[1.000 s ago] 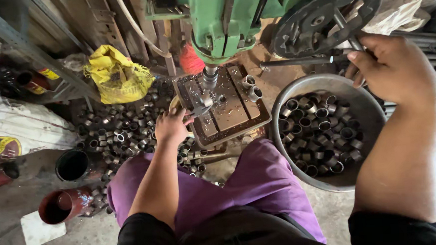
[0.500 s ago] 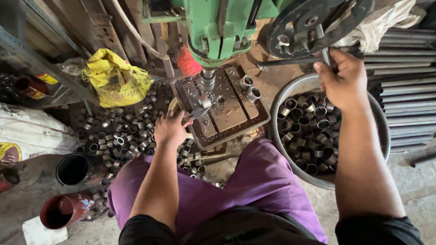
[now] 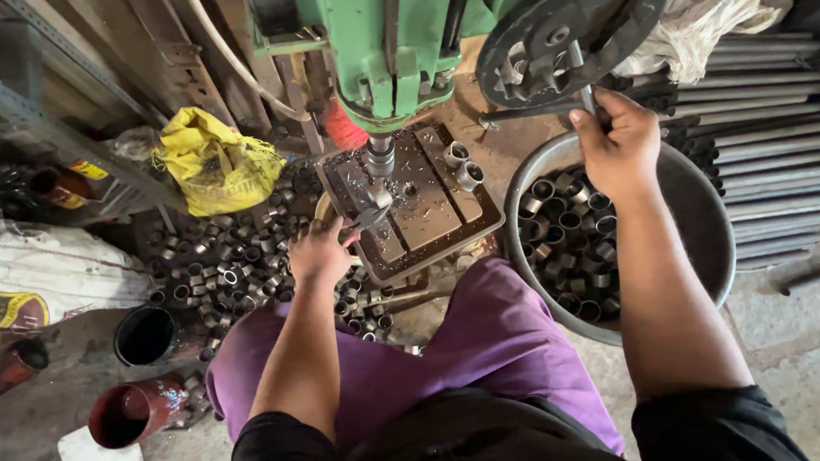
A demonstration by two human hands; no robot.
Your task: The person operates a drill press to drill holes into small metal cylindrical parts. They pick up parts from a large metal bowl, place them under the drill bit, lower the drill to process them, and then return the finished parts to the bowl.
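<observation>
The right hand (image 3: 619, 143) is closed around a thin metal handle (image 3: 586, 100) that hangs from the dark spoked hand wheel (image 3: 568, 33) on the side of a green drill press (image 3: 391, 44), with the fingers wrapped over the handle's lower end. Directly beneath this hand sits a large round metal basin (image 3: 699, 206) holding a heap of short metal rings (image 3: 570, 241), and to its right lies a stack of long grey bars (image 3: 770, 146). The left hand (image 3: 319, 252) is clenched on a pair of pliers (image 3: 365, 222) at the front left corner of the press's square work table (image 3: 418, 211); the tool's tip reaches toward a small metal piece (image 3: 379, 196) standing under the spindle (image 3: 379, 155). Two more ring pieces (image 3: 461, 164) stand near the table's far right corner. Left of the table, a pile of similar rings (image 3: 225, 264) covers the floor, with a crumpled yellow bag (image 3: 215, 161) behind it. Nearer the person's purple-clad lap (image 3: 454, 350) are a dark round can (image 3: 144, 336) and a red-brown pipe section (image 3: 134, 413) lying on its side.
</observation>
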